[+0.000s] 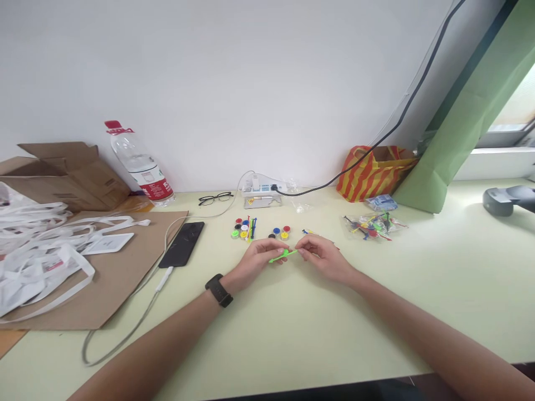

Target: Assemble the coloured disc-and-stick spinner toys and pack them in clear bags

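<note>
My left hand (259,255) and my right hand (321,253) meet over the pale green table (292,334), both pinched on a thin bright green stick (283,255) that carries a small green round piece near its middle. The left fingers hold its left part, the right fingers its right tip. A black watch (218,290) sits on my left wrist. Just beyond the hands lie small coloured round caps and sticks (244,228), a second little group of caps (280,232), and a clear bag of the same coloured parts (373,226).
A black phone (182,243) on a grey cable lies left of centre, beside brown cardboard (108,278) with white lanyards (37,245). At the wall: cardboard box (62,172), water bottle (140,164), glasses (215,197), power strip (261,192), striped bag (374,170), green paper bag (460,122).
</note>
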A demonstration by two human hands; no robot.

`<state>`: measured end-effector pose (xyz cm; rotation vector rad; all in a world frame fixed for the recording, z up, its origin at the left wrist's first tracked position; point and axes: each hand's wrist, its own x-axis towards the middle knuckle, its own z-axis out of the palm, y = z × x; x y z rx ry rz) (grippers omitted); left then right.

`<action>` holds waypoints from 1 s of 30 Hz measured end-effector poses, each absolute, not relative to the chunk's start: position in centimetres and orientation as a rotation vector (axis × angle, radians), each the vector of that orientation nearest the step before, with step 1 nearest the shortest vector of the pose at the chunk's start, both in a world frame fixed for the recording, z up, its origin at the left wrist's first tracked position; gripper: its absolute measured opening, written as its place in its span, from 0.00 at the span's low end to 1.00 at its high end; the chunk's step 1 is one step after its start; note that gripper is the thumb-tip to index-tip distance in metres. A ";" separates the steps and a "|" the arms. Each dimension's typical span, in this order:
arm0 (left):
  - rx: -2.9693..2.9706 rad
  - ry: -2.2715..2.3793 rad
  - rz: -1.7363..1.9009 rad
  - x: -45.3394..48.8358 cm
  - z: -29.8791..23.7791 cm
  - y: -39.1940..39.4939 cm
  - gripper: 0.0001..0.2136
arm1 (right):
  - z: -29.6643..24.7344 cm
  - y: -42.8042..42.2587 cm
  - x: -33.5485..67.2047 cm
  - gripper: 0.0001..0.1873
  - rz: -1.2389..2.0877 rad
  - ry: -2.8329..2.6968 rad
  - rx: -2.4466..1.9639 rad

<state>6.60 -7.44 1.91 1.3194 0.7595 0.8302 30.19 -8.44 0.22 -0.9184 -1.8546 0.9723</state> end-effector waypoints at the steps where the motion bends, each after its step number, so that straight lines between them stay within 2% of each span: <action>1: 1.306 0.766 0.820 6.5 1.9 -7.4 0.14 | 0.2 -8.5 30.2 0.10 0.959 -1.855 -0.919; 4: 1.267 0.763 0.809 6.5 2.0 -7.4 0.19 | 0.6 -8.7 30.3 0.12 0.834 -1.887 -0.933; 7: 1.264 0.767 0.826 6.6 2.1 -7.4 0.18 | 1.3 -9.1 30.6 0.16 0.711 -1.902 -0.980; 14: 1.274 0.814 0.895 6.7 1.9 -7.2 0.15 | 2.3 -9.9 30.4 0.29 0.843 -1.745 -1.039; 16: 1.268 0.807 0.921 6.7 1.8 -7.2 0.15 | 2.2 -10.2 30.0 0.32 0.920 -1.643 -1.045; 19: 1.257 0.801 0.949 6.7 1.7 -7.0 0.15 | 2.3 -10.3 29.7 0.24 1.207 -1.511 -1.051; 23: 1.229 0.829 1.008 6.7 1.4 -6.8 0.14 | 3.0 -10.0 30.6 0.40 1.860 -1.495 -0.771; 26: 1.216 0.826 0.995 6.6 1.3 -6.7 0.14 | 3.6 -9.4 31.6 0.40 1.864 -1.348 -0.595; 30: 1.210 0.794 0.929 6.6 1.5 -6.8 0.14 | 3.6 -8.7 32.1 0.35 1.776 -1.227 -0.727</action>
